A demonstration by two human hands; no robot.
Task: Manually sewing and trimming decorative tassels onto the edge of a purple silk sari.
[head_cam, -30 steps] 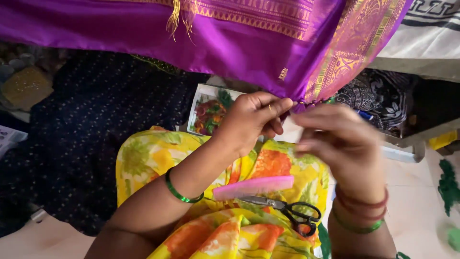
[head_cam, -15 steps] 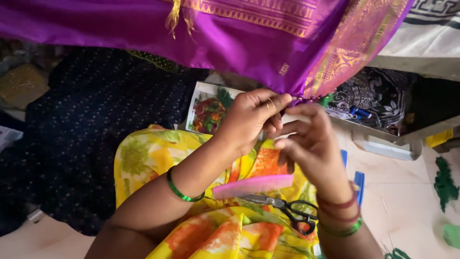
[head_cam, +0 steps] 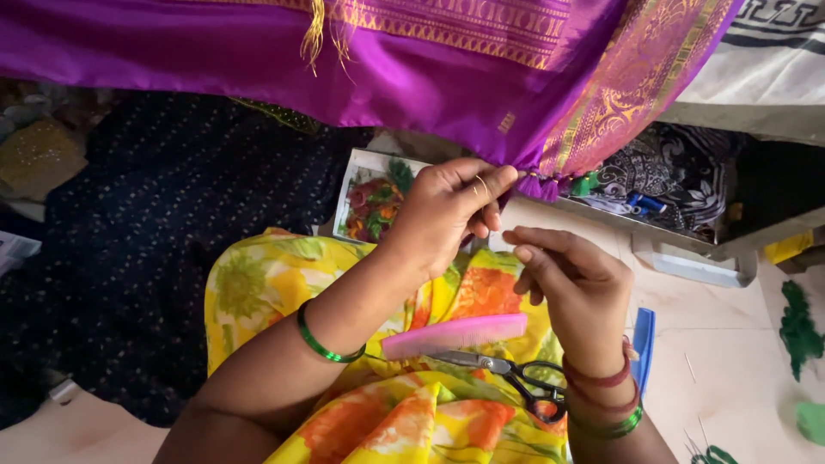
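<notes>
A purple silk cloth with a gold woven border hangs across the top of the head view. My left hand pinches its lower edge beside small purple tassels. My right hand is just below and to the right, fingers curled, apart from the cloth; I cannot see anything in it. On my lap, covered in yellow and orange floral fabric, lie a pink comb and black-handled scissors.
A dark dotted cloth lies at the left. A small tray of coloured threads sits behind my left hand. A blue comb lies on the pale floor at right, near green thread bits and a patterned dark cloth.
My right hand has dropped away from the cloth's tasselled edge and drawn down toward my lap. My left hand keeps its pinch on the edge.
</notes>
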